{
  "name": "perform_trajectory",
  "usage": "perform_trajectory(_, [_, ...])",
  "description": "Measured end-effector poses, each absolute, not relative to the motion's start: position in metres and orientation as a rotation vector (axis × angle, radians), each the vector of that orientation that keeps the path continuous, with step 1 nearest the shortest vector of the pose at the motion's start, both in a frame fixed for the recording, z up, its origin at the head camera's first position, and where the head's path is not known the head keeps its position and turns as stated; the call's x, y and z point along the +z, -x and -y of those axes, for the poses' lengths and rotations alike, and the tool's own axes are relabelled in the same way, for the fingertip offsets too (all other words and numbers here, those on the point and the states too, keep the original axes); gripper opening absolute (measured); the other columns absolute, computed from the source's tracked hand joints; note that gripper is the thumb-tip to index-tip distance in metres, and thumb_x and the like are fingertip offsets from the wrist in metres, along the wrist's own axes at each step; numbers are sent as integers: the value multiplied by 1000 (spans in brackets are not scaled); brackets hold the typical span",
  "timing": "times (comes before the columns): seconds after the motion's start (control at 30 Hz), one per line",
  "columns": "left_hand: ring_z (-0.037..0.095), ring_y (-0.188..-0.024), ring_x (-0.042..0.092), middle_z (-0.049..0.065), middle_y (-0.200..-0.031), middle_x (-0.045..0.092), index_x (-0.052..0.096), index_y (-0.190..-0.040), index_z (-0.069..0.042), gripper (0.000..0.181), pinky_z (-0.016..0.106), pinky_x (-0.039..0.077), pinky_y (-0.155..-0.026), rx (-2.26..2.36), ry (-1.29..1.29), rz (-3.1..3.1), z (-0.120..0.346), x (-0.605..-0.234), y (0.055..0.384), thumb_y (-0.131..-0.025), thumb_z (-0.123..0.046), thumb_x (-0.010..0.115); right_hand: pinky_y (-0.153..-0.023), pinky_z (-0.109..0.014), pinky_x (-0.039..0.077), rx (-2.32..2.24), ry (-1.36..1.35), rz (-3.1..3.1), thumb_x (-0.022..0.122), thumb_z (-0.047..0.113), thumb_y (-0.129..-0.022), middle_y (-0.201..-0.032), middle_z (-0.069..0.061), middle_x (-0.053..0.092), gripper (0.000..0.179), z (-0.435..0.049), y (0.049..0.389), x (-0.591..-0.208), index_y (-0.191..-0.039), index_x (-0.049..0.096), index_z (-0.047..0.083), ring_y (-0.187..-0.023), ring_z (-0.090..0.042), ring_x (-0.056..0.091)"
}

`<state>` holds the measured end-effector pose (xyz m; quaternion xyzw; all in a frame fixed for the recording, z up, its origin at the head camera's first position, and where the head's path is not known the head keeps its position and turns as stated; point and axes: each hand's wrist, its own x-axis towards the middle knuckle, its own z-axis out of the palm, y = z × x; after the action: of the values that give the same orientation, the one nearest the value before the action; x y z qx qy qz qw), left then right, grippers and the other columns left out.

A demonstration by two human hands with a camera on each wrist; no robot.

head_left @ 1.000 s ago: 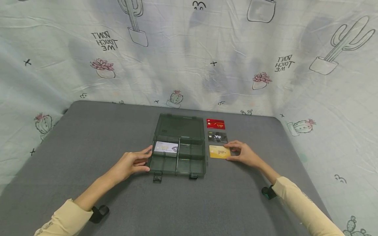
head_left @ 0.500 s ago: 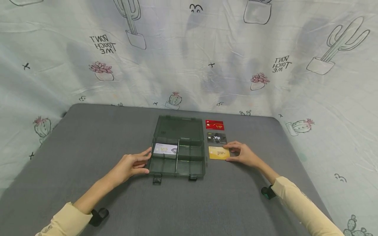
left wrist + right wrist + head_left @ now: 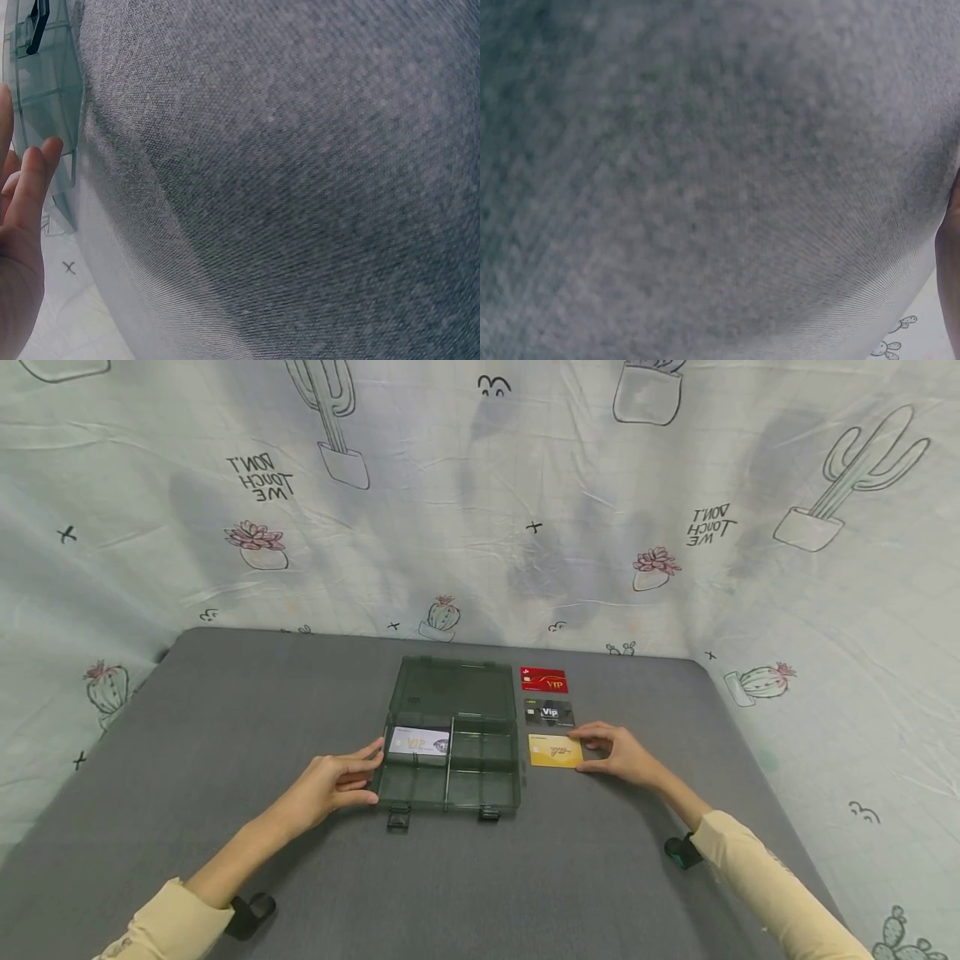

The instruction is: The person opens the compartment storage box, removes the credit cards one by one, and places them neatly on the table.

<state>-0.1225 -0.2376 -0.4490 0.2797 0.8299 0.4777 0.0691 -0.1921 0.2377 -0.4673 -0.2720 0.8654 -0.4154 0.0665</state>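
Observation:
In the head view a dark green translucent divided box (image 3: 483,789) lies with its lid (image 3: 453,687) folded back. A whitish VIP card (image 3: 420,742) is in its upper left compartment. With fairly straight fingers, my left hand (image 3: 341,781) touches the box's left side; the left wrist view shows those fingers (image 3: 30,180) by the box wall. Right of the box, my right hand (image 3: 618,754) pinches the right end of a yellow card (image 3: 551,752), thumb on the near edge and a finger on the far edge. Only a sliver of that hand's side enters the right wrist view.
Beyond the yellow card, a black Vip card (image 3: 549,712) and a red VIP card (image 3: 544,680) lie in a column. Two latches, one of them a left latch (image 3: 398,818), stick out from the box's near edge. Everything rests on a grey cloth-covered table (image 3: 450,893) before a printed curtain (image 3: 480,510).
The head view has shifted slightly, so the scene sits a little lower and to the left. Both hands, the box and the cards keep nearly the same places relative to each other.

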Motion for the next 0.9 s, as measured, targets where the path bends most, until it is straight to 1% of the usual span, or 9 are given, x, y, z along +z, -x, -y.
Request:
perform_trajectory(0.07, [40, -119, 51, 29, -145, 32, 48, -129, 18, 59, 34, 53, -87, 1439, -847, -2500, 238, -450, 122, -81, -4, 73, -91, -31, 53, -1239, 805, -2608, 82, 5, -75, -124, -20, 58, 53, -238, 192, -467, -123, 61, -6, -111, -33, 57])
perform_trajectory(0.17, [40, -118, 51, 29, -146, 32, 47, -130, 18, 60, 34, 53, -88, 1440, -847, -2499, 238, -451, 122, -81, -4, 73, -93, -31, 52, -1224, 764, -2605, 83, 7, -75, -125, -18, 58, 55, -239, 192, -465, -124, 61, -4, -113, -31, 56])
perform_trajectory(0.23, [40, -118, 52, 29, -146, 32, 47, -131, 17, 60, 33, 53, -88, 1433, -849, -2505, 238, -452, 123, -81, -4, 73, -92, -27, 52, -1219, 750, -2607, 83, 10, -75, -125, -15, 59, 55, -242, 194, -469, -124, 62, -1, -113, -29, 56])
perform_trajectory(0.27, [40, -118, 52, 29, -146, 32, 47, -130, 17, 60, 33, 54, -87, 1429, -852, -2511, 238, -452, 123, -80, -4, 73, -92, -27, 52, -1217, 747, -2608, 83, 10, -75, -125, -15, 59, 55, -242, 195, -469, -124, 62, -1, -113, -29, 56])
perform_trajectory(0.47, [40, -118, 52, 29, -146, 32, 47, -131, 17, 61, 33, 53, -88, 1429, -853, -2511, 238, -453, 123, -80, -4, 73, -94, -39, 51, -1212, 734, -2606, 82, 8, -76, -125, -18, 59, 53, -242, 195, -468, -124, 61, -4, -114, -32, 56])
perform_trajectory(0.73, [40, -120, 51, 28, -147, 31, 46, -132, 16, 62, 33, 53, -89, 1427, -829, -2506, 238, -452, 122, -80, -4, 73, -94, -52, 48, -1227, 731, -2606, 79, -6, -75, -124, -26, 57, 52, -238, 193, -469, -123, 58, -12, -114, -40, 54])
perform_trajectory(0.8, [40, -119, 51, 28, -147, 31, 46, -132, 16, 61, 33, 53, -89, 1419, -833, -2517, 238, -452, 122, -80, -4, 73, -94, -49, 49, -1225, 729, -2608, 79, -5, -75, -124, -25, 57, 52, -239, 193, -469, -123, 59, -11, -114, -39, 54])
perform_trajectory(0.9, [40, -119, 51, 28, -147, 32, 47, -132, 16, 61, 33, 53, -88, 1402, -842, -2536, 237, -453, 122, -80, -4, 73, -94, -41, 51, -1260, 715, -2594, 80, -1, -75, -124, -23, 58, 53, -241, 194, -469, -123, 59, -8, -115, -38, 55])
